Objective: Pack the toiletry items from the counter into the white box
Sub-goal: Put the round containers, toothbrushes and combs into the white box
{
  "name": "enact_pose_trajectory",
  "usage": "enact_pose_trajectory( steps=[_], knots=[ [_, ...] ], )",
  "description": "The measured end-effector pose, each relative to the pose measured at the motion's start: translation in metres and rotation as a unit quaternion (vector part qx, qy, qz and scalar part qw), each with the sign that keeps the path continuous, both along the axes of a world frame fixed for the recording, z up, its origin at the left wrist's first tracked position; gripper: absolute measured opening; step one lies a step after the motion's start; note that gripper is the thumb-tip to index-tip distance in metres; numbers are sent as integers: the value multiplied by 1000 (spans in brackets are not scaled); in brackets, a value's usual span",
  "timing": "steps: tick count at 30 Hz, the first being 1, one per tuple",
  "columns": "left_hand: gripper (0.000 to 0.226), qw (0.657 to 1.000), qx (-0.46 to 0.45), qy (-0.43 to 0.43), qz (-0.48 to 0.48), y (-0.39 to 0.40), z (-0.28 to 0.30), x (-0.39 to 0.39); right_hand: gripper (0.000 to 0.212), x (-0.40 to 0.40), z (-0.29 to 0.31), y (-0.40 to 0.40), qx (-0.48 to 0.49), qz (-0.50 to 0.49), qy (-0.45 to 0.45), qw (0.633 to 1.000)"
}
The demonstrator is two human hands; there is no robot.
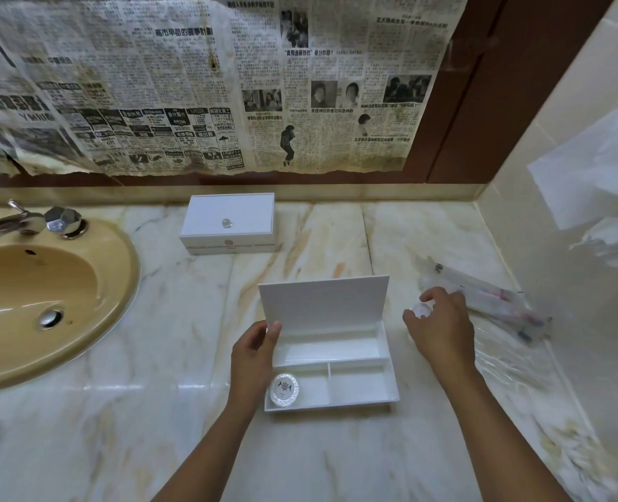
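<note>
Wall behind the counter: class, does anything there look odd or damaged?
Yes. Yellowed newspaper covers the wood-framed panel above the counter, an odd place for it. Its bottom edge is ragged, and the lower left corner is torn.

Two bare forearms enter from the bottom edge, with no sleeve, watch, ring or bracelet showing on either; the left hand [255,353] and the right hand [441,329] are both ungloved; nails look short and unpainted; no more of the person is visible.
</note>
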State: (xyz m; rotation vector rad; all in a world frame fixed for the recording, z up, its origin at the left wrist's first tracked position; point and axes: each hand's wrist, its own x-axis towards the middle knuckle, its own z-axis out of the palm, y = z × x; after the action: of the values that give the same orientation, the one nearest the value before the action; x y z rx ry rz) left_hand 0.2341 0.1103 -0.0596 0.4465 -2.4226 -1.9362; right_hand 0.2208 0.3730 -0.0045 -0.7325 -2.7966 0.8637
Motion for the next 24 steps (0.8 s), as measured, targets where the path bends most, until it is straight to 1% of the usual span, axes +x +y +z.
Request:
enact_pose_trajectory(
  steps=[3, 6, 8, 10, 13, 15, 18, 24],
  knots=[
    [27, 1000, 0, 2, -3, 0, 1, 1, 18, 4, 29, -15, -9, 37, 49, 998],
    [28, 1000, 9, 4, -6, -1, 1, 1, 23, 14, 50, -41, -54, 96, 56, 992],
    [26, 1000, 14, 9, -5, 0, 2, 1, 26, 24, 55, -63, -76, 139, 32, 987],
    [28, 1000, 15, 16, -5, 0, 3, 1, 28, 35, 48, -88, -77, 194, -2, 978],
    [32, 1000, 9, 28, -10, 1, 5, 2, 26, 50, 27, -120, -34, 287, -70, 955],
    [32, 999, 6, 33, -12, 1, 6, 2, 23, 58, 14, -136, -7, 339, -95, 936],
    [24, 1000, 7, 26, -10, 0, 3, 1, 22, 61, 6, -148, 9, 365, -104, 925],
    [17, 1000, 22, 17, 0, 0, -2, 2, 20, 60, 1, -156, -4, 372, -94, 924]
  ],
)
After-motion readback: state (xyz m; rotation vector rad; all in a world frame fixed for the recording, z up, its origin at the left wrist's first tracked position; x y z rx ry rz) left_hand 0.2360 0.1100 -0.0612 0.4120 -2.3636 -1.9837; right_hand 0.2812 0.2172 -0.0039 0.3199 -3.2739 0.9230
